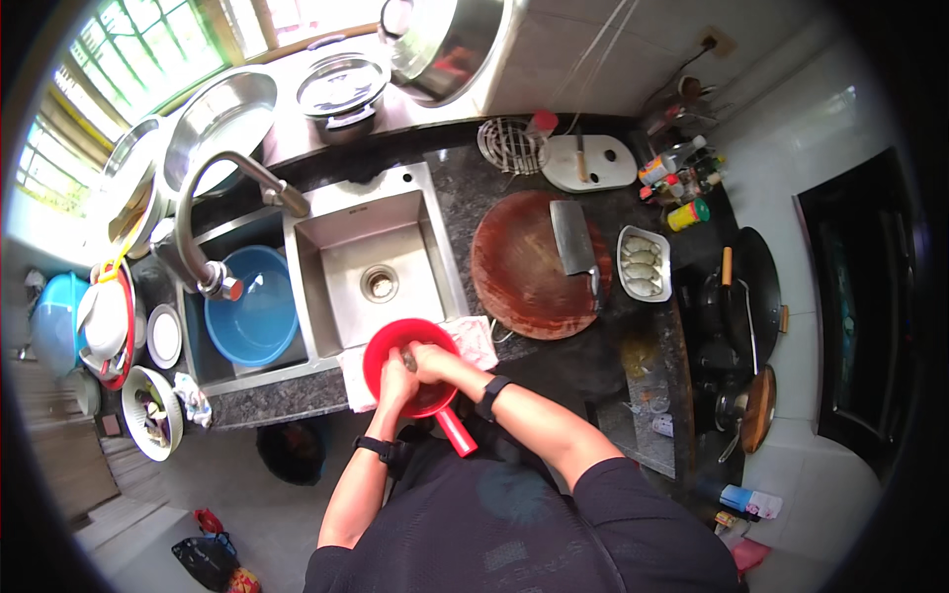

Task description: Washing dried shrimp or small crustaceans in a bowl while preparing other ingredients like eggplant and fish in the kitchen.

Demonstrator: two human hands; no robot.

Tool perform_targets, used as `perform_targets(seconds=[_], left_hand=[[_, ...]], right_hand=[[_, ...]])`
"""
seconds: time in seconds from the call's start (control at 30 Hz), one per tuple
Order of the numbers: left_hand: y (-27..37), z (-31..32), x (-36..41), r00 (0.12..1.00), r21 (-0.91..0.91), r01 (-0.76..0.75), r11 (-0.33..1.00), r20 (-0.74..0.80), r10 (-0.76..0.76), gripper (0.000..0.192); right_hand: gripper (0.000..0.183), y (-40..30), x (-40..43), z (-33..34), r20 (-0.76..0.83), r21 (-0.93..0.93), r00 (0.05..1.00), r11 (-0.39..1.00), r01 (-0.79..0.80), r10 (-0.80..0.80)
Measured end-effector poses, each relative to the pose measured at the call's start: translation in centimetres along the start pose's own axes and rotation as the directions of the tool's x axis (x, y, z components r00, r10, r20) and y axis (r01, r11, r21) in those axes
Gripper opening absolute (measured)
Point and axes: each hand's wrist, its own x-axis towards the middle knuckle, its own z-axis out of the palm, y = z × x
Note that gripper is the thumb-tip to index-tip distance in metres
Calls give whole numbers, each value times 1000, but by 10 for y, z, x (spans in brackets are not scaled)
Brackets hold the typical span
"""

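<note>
Both of my hands are inside a red plastic dipper (377,342) with a long handle, at the counter's front edge by the sink. My left hand (399,379) and my right hand (436,363) meet over a small grey-brown piece of food (408,359), pinched between their fingers. What kind of food it is cannot be told, since the fingers cover much of it. Brownish contents at the dipper's bottom are partly hidden. Under the dipper lies a pink-and-white cloth (474,342).
Left of the dipper are a steel sink (334,248), a curved faucet (196,222) and a blue basin (256,307). A cleaver (572,237) rests on a round wooden chopping board (515,259) to the right. Beyond it, a white tray (643,296) holds several greyish food pieces.
</note>
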Motion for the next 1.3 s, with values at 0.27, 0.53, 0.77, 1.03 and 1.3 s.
perform_targets(seconds=[0.27,0.53,0.77,1.03,1.3], left_hand=[[-2,-14,-5,972,-727,182,662,235,-10,40],[5,9,-4,985,-612,138,779,3,-172,51],[27,12,-9,976,-330,96,939,-156,-154,55],[22,16,-1,982,-232,76,970,-151,-113,54],[35,-2,-15,933,-368,147,918,-258,-253,35]], right_hand=[[39,-4,-37,-38,288,761,958,606,-231,2],[34,-6,-38,-22,47,611,998,789,-65,47],[38,15,-26,-6,-253,418,968,901,118,-10],[35,-8,-38,-15,-400,178,912,968,175,-92],[23,-3,-39,-16,-472,177,866,945,274,-163]])
